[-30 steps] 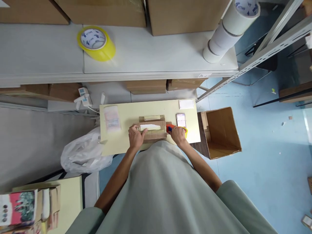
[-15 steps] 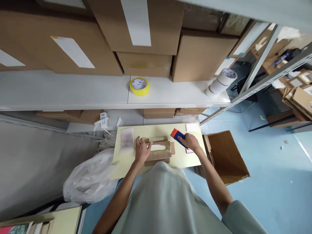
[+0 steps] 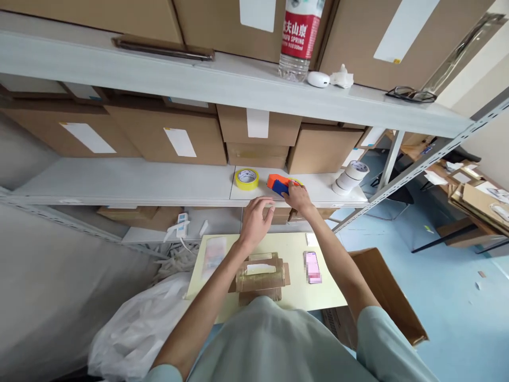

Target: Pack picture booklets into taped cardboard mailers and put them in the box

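Observation:
My right hand [image 3: 298,198] grips a blue and orange tape dispenser [image 3: 278,183] at the front of the middle shelf; a bit of yellow shows just behind it. Raised below and to the left is my left hand [image 3: 256,222], its fingers loosely curved, thumb apart, nothing in it. A yellow roll of tape [image 3: 246,180] lies on the shelf left of the dispenser. On the pale yellow table [image 3: 222,302] beneath my arms sits a small taped cardboard box [image 3: 260,278] with a white label. To its right lies a phone [image 3: 313,267] with a lit pink screen.
White tape rolls [image 3: 350,178] are stacked at the shelf's right end. The upper shelf [image 3: 238,87] carries a water bottle [image 3: 298,45], glasses [image 3: 411,94] and cartons. An open carton [image 3: 387,297] stands on the floor at right, a white plastic bag [image 3: 135,323] at left.
My view has tilted up. My left hand has let go of the box and risen. My right hand has carried the tape dispenser from above the table up to the shelf.

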`<state>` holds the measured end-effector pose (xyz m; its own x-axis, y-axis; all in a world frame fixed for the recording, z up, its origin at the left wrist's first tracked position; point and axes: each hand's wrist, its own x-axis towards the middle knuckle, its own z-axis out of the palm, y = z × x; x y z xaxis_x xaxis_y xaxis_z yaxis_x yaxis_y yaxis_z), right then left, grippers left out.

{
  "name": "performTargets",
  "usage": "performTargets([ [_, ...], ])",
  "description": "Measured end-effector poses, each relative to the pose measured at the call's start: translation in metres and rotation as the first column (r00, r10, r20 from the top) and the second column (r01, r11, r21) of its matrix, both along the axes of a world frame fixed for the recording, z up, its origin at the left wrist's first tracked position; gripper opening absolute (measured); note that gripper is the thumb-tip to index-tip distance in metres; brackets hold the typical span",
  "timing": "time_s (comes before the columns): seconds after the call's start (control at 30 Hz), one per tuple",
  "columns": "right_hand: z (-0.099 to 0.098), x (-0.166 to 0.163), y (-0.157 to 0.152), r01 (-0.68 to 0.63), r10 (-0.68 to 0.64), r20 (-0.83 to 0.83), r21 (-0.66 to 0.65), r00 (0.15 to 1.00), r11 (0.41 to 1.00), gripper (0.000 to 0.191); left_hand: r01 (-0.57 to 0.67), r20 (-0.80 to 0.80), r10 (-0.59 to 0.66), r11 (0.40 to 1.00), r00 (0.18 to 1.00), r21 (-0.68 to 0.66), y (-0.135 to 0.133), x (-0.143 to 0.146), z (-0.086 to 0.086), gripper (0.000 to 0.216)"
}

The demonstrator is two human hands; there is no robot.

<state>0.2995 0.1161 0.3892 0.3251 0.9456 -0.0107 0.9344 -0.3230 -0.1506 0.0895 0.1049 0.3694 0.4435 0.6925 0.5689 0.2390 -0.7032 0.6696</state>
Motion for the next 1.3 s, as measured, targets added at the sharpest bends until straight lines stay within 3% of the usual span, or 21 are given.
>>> performTargets([
  [0.13,-0.023,0.005,0.021,-0.042,0.041,0.044,0.017,0.998,0.999,0.044,0.007,0.005,-0.007,0.999,1.000,-0.032,-0.008,-0.009,-0.002,0.012],
  [0.23,-0.038,0.010,0.020,-0.080,0.070,0.075,0.137,0.995,0.987,0.046,-0.006,-0.005,0.006,0.996,1.000,-0.089,-0.011,-0.020,-0.023,0.012],
  [0.33,-0.054,0.010,-0.004,-0.075,0.044,0.100,0.332,0.994,0.940,0.047,-0.062,-0.059,0.052,0.982,0.997,-0.180,-0.014,-0.045,-0.067,0.015],
  [0.43,-0.087,0.001,-0.057,-0.018,0.015,0.012,0.439,1.000,0.898,0.049,-0.188,-0.219,0.116,0.920,0.969,-0.344,-0.027,-0.083,-0.132,0.018],
  [0.5,-0.119,-0.013,-0.100,0.046,-0.004,-0.114,0.360,0.993,0.932,0.050,-0.321,-0.393,0.132,0.825,0.910,-0.466,-0.043,-0.108,-0.176,0.022],
  [0.57,-0.154,-0.032,-0.142,0.115,-0.082,-0.237,0.129,0.968,0.985,0.051,-0.435,-0.559,0.090,0.733,0.824,-0.524,-0.061,-0.125,-0.210,0.026],
  [0.63,-0.184,-0.053,-0.176,0.137,-0.175,-0.325,-0.139,0.929,0.981,0.049,-0.493,-0.668,0.003,0.678,0.744,-0.545,-0.079,-0.129,-0.231,0.033],
  [0.73,-0.215,-0.080,-0.203,0.131,-0.276,-0.383,-0.363,0.881,0.922,0.043,-0.546,-0.755,-0.099,0.630,0.649,-0.552,-0.098,-0.117,-0.244,0.046],
  [0.87,-0.233,-0.098,-0.206,0.206,-0.392,-0.378,-0.447,0.839,0.871,0.047,-0.596,-0.777,-0.087,0.589,0.624,-0.545,-0.108,-0.094,-0.253,0.065],
  [1.07,-0.254,-0.091,-0.205,0.284,-0.471,-0.435,-0.427,0.767,0.858,0.051,-0.610,-0.706,0.039,0.539,0.707,-0.581,-0.101,-0.096,-0.280,0.062],
  [1.3,-0.261,-0.068,-0.209,0.255,-0.385,-0.589,-0.294,0.711,0.921,0.047,-0.393,-0.413,0.021,0.357,0.910,-0.847,-0.080,-0.117,-0.288,0.051],
])
